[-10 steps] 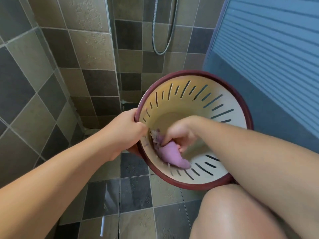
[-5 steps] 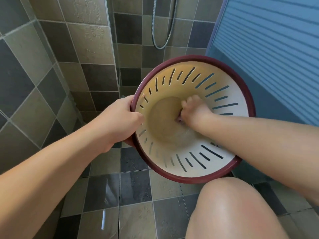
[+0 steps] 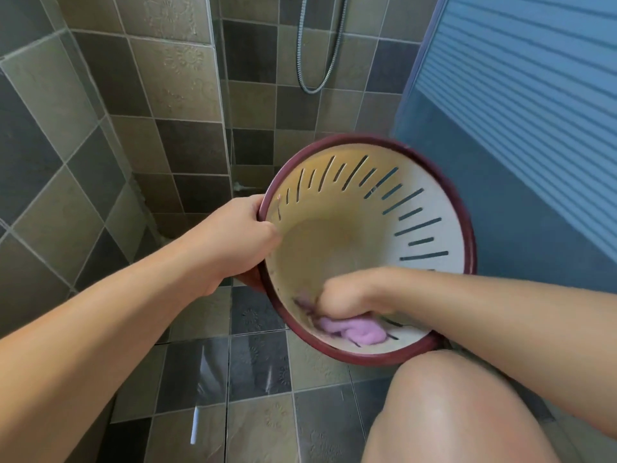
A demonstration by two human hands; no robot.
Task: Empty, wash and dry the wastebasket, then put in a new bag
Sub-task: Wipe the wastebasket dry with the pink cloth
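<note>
maroon-rimmed wastebasket [image 3: 430,208] is tipped on its side over the tiled floor [image 3: 200,362], mouth toward the person, its long axis running away from them. left hand [image 3: 233,238] grips the near-left rim. right hand [image 3: 347,295], inside and nearer the lower wall, is curled round a purple cloth [image 3: 354,334] pressed against that wall; the basket's bottom lies deeper in, beyond the cloth.

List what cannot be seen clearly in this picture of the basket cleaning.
Head view only:
- Right hand: motion-blurred, so finger positions are unclear.
- Crumpled purple cloth: partly under that hand, blurred.
- Slotted cream plastic wastebasket with dark red rim: outside hidden; left hand covers part of the rim.
- Metal shower hose: cut off at the top edge.
</note>
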